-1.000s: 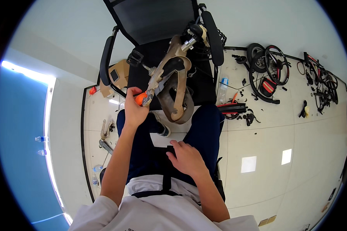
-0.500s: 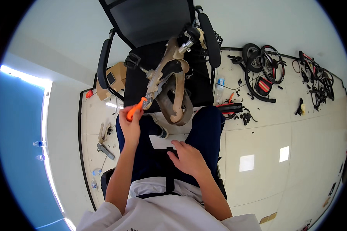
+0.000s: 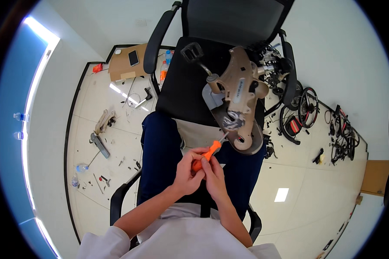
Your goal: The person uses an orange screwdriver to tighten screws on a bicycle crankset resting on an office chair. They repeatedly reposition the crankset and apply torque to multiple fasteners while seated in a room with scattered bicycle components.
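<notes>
An orange-handled screwdriver is held in front of my lap, its metal shaft slanting up and to the right. My left hand is closed around the lower part of the handle. The thumb and fingers of my right hand press on the same handle from the other side. Just beyond the tip lies a beige bicycle-like frame on the black office chair. A pedal crank sticks out at its left, and a bundle of grey wires shows at its near end.
Cardboard with a phone on it lies left of the chair, near bottles. Metal parts and small pieces are scattered on the left floor. Wheels and bike parts line the right wall.
My left hand has brought the screwdriver right and closer to me, and my right hand has come up to it. The view has shifted, and the frame appears turned.
</notes>
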Tool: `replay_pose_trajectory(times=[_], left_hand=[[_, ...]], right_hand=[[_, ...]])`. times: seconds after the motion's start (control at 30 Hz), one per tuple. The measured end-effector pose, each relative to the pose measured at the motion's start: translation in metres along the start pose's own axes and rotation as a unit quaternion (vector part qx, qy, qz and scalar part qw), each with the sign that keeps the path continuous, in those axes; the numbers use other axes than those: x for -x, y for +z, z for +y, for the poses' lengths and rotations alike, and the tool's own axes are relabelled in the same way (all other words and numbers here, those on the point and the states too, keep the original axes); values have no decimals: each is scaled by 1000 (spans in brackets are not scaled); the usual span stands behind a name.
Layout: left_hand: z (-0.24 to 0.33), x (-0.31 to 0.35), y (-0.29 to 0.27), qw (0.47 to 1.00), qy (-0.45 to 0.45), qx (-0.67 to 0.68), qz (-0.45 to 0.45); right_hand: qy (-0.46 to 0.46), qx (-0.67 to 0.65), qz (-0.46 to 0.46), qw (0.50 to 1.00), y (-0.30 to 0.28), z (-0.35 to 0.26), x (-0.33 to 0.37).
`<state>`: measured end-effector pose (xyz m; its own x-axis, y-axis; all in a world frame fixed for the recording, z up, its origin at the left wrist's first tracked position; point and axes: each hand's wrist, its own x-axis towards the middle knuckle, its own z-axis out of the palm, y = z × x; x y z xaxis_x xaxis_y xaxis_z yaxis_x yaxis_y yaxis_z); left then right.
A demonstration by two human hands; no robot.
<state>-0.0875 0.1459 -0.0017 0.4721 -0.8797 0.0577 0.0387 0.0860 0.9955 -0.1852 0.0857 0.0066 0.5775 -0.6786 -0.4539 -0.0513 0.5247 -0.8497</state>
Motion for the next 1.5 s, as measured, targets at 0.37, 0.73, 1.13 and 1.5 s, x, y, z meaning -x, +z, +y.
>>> replay_pose_trajectory(times=[0.37,0.73,1.13,1.5], left_hand=[[-48,-115,-29,943,-233,231,56],[-91,-240,-25,938,-245,222,-99],[-89,-245,-25,912,-272,283,-117],[-96,-244,-20,909,-277,295,-104]], right_hand=[[-8,178,118,977,-3,-34,-52],[-22,238,216,947,36,-33,-86],[-47,285,221,932,29,-31,-86],[-43,284,211,934,29,-43,-89]])
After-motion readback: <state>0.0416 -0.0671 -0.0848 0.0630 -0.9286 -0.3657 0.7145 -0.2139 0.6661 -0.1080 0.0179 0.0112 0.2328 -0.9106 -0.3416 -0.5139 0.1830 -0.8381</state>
